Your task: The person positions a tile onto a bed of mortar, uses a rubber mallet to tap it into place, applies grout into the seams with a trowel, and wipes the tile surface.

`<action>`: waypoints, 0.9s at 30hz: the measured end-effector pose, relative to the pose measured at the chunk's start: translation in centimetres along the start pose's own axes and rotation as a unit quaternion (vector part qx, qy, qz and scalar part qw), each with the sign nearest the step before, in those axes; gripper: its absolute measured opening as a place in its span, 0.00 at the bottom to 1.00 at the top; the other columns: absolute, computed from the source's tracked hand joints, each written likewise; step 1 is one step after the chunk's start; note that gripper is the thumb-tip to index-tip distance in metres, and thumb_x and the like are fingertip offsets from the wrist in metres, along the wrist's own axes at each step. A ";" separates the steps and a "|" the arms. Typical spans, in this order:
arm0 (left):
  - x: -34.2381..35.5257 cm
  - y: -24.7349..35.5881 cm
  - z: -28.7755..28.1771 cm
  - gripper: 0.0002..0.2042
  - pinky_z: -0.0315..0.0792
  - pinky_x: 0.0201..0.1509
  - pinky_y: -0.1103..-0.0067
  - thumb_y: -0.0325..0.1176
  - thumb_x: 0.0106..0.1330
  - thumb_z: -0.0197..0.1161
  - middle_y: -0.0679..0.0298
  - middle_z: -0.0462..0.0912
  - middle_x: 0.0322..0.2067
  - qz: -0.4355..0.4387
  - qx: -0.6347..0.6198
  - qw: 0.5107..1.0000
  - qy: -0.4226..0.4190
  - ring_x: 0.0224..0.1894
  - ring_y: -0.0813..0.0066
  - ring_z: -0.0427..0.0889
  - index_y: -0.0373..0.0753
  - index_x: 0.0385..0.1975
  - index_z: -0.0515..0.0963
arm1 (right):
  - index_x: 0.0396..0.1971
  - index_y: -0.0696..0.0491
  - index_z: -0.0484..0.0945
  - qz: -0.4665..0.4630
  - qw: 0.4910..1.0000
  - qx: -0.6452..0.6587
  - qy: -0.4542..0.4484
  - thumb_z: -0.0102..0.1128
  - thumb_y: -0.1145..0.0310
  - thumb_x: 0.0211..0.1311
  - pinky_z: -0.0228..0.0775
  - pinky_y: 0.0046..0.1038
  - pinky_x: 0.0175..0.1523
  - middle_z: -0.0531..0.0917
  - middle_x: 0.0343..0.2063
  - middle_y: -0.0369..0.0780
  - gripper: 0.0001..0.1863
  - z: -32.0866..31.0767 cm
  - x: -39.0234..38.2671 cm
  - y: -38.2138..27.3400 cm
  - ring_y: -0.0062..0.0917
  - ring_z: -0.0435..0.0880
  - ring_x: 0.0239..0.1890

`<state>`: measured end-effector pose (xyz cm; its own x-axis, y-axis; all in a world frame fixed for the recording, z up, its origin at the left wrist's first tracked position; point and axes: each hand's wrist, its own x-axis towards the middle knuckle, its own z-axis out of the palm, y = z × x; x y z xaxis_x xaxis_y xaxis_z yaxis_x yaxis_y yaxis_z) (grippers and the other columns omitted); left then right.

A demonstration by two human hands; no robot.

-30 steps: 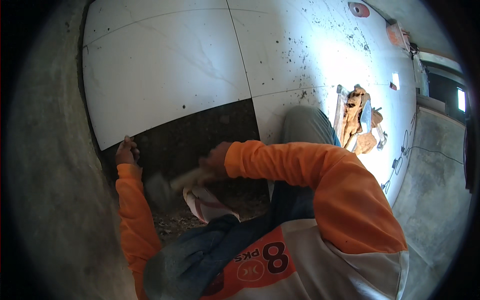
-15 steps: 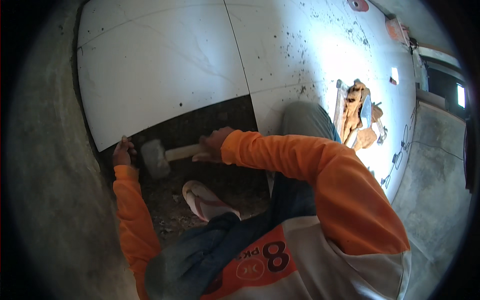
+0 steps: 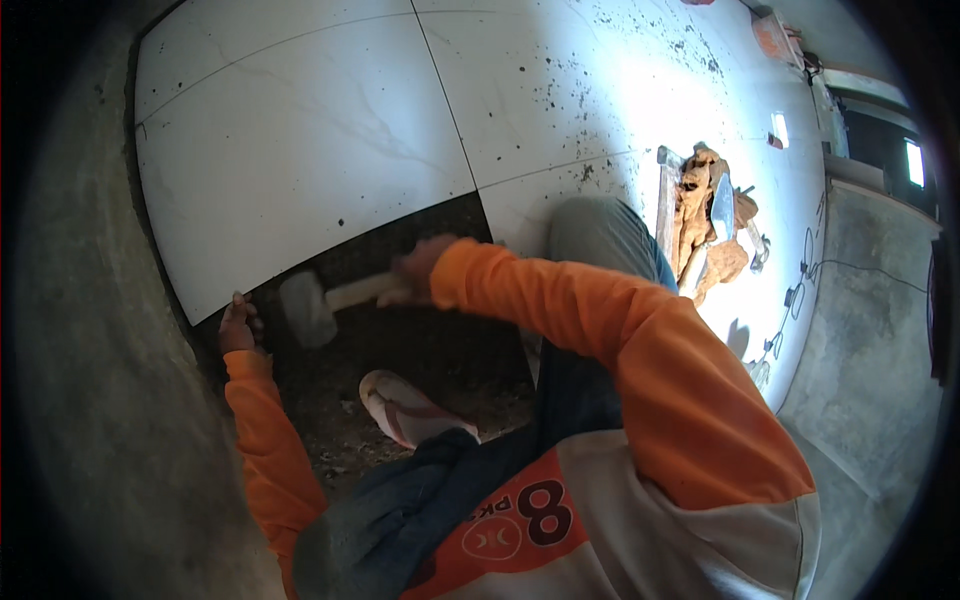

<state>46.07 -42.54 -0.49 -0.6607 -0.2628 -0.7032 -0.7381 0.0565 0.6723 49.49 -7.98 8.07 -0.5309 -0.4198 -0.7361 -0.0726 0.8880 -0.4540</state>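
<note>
In my right hand [image 3: 418, 270] is the wooden handle of a mallet [image 3: 308, 308]. Its thick grey head points left and hangs over the dark bare ground [image 3: 470, 345], just short of the near edge of a large white floor tile [image 3: 300, 160]. My left hand [image 3: 240, 325] is at that tile's near left corner beside the wall, a fingertip at the edge and the other fingers curled in. Whether anything small lies between these fingers is hidden. Some blur lies over my right hand.
A rough grey wall [image 3: 90, 300] runs along the left. My sandalled foot [image 3: 405, 408] stands on the bare ground. Right of my knee lie a brown cloth-like heap [image 3: 695, 205] and tools on the tiles. A cable [image 3: 800, 290] and an orange bucket [image 3: 772, 38] are farther right.
The whole view has shifted slightly, moving the tiles and my knee leftward in it. The mallet head sits a little higher relative to my left hand. Both hands keep their hold and place.
</note>
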 end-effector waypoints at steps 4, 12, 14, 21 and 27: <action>0.3 0.5 0.6 0.17 0.57 0.17 0.86 0.47 0.64 0.55 0.74 0.70 0.20 0.021 0.031 0.999 -0.016 0.17 0.86 0.65 0.38 0.39 0.75 | 0.41 0.51 0.73 -0.010 0.998 0.040 0.055 0.44 0.34 0.54 0.75 0.40 0.37 0.82 0.29 0.47 0.34 2.0 -0.3 -1.6 0.44 0.82 0.33; -0.5 0.2 0.1 0.18 0.58 0.20 0.86 0.48 0.63 0.57 0.74 0.69 0.21 -0.010 -0.002 1.000 -0.028 0.19 0.86 0.64 0.38 0.40 0.73 | 0.42 0.52 0.72 -0.043 0.998 -0.015 0.043 0.46 0.34 0.54 0.75 0.41 0.38 0.82 0.28 0.47 0.33 3.5 -0.7 -1.4 0.43 0.82 0.32; -0.3 0.9 0.7 0.18 0.58 0.20 0.87 0.48 0.63 0.57 0.74 0.69 0.21 0.003 0.003 0.999 -0.032 0.19 0.86 0.64 0.38 0.40 0.73 | 0.42 0.52 0.72 -0.137 0.986 -0.091 0.010 0.45 0.35 0.55 0.75 0.41 0.38 0.82 0.28 0.47 0.33 2.7 -0.9 -1.2 0.43 0.82 0.32; -0.4 0.2 0.1 0.19 0.55 0.17 0.87 0.48 0.63 0.56 0.73 0.71 0.21 0.019 -0.001 1.000 -0.005 0.16 0.86 0.64 0.36 0.38 0.75 | 0.42 0.52 0.72 -0.053 0.998 -0.001 0.044 0.41 0.38 0.59 0.75 0.41 0.36 0.82 0.26 0.46 0.30 2.4 -2.2 -3.3 0.42 0.82 0.31; -0.3 0.6 1.0 0.20 0.55 0.17 0.86 0.49 0.62 0.57 0.72 0.71 0.21 0.028 0.016 0.999 0.008 0.16 0.85 0.64 0.36 0.39 0.75 | 0.41 0.54 0.72 -0.028 0.998 -0.011 0.047 0.41 0.35 0.57 0.75 0.40 0.34 0.82 0.27 0.47 0.34 2.0 -0.8 -1.5 0.42 0.82 0.30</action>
<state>45.72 -41.46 -0.10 -0.6991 -0.2735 -0.6606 -0.7042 0.1031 0.7025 51.71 -9.36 8.31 -0.6027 -0.4497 -0.6592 -0.1216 0.8682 -0.4810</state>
